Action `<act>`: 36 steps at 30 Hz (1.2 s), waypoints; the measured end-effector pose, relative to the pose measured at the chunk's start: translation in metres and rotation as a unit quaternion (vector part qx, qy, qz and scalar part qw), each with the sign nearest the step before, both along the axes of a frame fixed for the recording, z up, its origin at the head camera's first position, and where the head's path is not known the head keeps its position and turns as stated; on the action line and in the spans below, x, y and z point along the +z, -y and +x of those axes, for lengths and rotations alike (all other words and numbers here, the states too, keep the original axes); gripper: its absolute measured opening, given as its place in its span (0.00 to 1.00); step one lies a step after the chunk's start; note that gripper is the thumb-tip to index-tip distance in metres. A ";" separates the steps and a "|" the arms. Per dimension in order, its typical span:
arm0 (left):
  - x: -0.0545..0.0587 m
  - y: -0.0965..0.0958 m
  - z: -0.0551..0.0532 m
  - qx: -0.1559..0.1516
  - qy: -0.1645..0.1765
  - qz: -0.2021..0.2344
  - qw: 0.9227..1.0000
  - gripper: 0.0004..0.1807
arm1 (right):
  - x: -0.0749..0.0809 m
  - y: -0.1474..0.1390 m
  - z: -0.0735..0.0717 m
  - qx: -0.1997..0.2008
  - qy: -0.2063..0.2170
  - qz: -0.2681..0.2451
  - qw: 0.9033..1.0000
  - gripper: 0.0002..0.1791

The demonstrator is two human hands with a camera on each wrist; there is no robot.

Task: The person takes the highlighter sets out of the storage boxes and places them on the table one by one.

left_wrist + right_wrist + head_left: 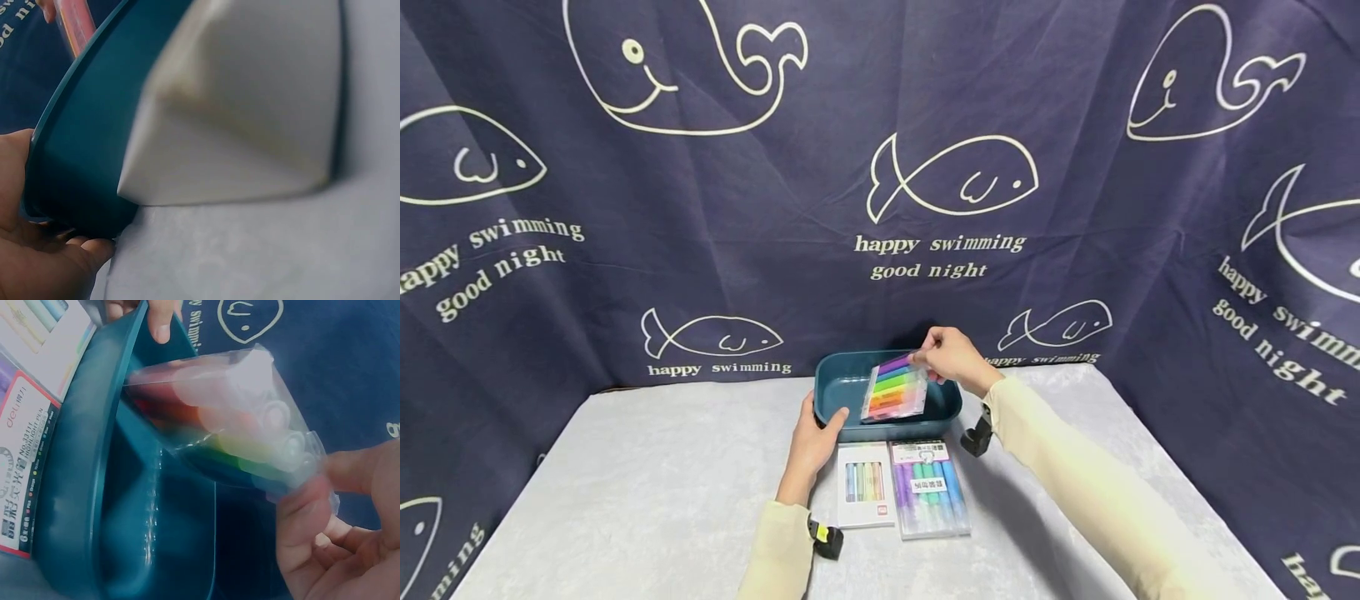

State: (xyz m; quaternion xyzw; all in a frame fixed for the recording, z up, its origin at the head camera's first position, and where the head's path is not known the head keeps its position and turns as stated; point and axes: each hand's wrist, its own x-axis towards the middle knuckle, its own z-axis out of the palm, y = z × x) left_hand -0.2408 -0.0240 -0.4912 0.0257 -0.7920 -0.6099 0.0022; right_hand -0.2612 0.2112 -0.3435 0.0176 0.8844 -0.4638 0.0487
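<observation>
A teal plastic bin (880, 432) stands at the back of the table. My left hand (815, 437) grips its left end, thumb over the rim; the left wrist view shows the fingers around the bin's outer wall (81, 156). A clear plastic pack of rainbow-coloured markers (895, 390) is tilted, partly inside the bin. My right hand (955, 360) pinches the pack's upper right corner between thumb and fingers. From the right wrist, the pack (219, 419) slants across the bin, its far end below the rim.
In front of the bin lie a white box of pens (865, 512) and, to its right, a clear pack of purple, green and blue highlighters (930, 508). Behind rises a dark blue curtain (820, 233) with white fish drawings.
</observation>
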 end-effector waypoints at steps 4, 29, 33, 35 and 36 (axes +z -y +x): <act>0.000 -0.002 0.001 -0.004 0.001 0.000 1.000 0.41 | -0.002 -0.007 0.007 -0.017 -0.018 -0.014 1.000 0.13; 0.002 -0.002 0.001 -0.011 0.014 0.001 1.000 0.42 | -0.021 -0.046 0.063 -0.077 -0.075 -0.165 0.980 0.11; 0.001 -0.003 0.000 -0.014 0.013 0.003 1.000 0.42 | -0.021 -0.049 0.073 -0.090 -0.077 -0.181 0.976 0.11; 0.001 -0.003 0.000 -0.016 0.013 0.004 1.000 0.42 | -0.022 -0.050 0.078 -0.099 -0.078 -0.186 0.975 0.10; 0.001 -0.002 0.000 -0.017 0.011 0.004 1.000 0.42 | -0.022 -0.051 0.080 -0.104 -0.078 -0.187 0.974 0.10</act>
